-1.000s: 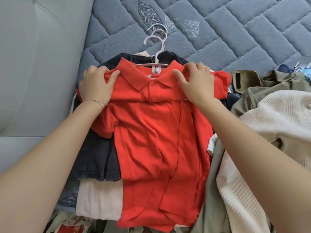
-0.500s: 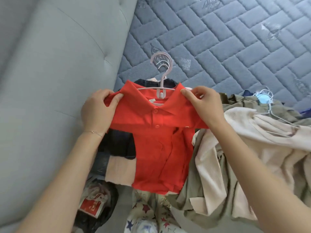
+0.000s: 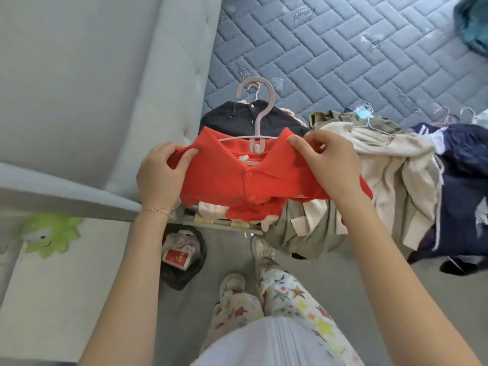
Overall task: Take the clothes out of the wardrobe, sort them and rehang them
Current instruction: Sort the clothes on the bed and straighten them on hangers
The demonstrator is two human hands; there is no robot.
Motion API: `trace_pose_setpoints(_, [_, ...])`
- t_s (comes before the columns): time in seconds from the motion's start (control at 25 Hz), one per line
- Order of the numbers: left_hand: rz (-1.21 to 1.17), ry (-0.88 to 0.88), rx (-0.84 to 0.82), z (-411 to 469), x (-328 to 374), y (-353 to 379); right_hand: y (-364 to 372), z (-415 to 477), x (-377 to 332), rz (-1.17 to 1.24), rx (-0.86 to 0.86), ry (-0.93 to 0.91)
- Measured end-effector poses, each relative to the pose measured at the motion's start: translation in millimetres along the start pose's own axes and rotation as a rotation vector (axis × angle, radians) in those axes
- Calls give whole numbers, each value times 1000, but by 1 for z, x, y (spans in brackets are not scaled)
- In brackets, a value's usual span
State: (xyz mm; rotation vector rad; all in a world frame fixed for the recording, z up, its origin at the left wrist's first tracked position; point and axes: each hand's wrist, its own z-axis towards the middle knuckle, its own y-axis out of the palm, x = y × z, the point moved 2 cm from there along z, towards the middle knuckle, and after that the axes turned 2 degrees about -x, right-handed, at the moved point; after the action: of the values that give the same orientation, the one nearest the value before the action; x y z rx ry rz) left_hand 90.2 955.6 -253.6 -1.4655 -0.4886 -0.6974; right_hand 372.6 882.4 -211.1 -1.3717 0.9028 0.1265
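Quilted mattress [image 3: 343, 48], red polo [image 3: 224, 178], pink hanger [image 3: 257, 120]

A bed's quilted blue-grey mattress [image 3: 343, 48] is carrying the clothes. A dark denim garment [image 3: 232, 120] on a hanger is lying at its near edge, beside a grey padded panel [image 3: 105, 75]. Just right of it, a heap of olive and cream clothes [image 3: 390, 165] is spilling over the edge, and a navy garment [image 3: 464, 159] is lying against the heap's right side. Something teal [image 3: 472, 22] is sitting at the far right. On the grey floor [image 3: 330, 281], a black-lined bin [image 3: 182, 273] is standing near the bed.
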Motion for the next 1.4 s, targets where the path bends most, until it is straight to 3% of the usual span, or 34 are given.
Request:
trace_pose_setpoints(0.24, [-99, 104, 14, -80, 49, -68, -66, -114, -16, 112, 112, 20])
trace_pose_setpoints(0.44, [-108, 145, -59, -120, 86, -70, -106, -181, 4, 101, 154, 61])
trace_pose_setpoints(0.68, [-120, 156, -112, -151, 143, -24, -160, -200, 60, 89, 186, 95])
trace_pose_setpoints(1.12, [-138, 107, -79, -222, 258, 108, -264, -174, 215, 61, 63, 39])
trace_pose_setpoints(1.4, [-176, 75, -120, -193, 312, 177, -305, -116, 262, 42, 136, 58])
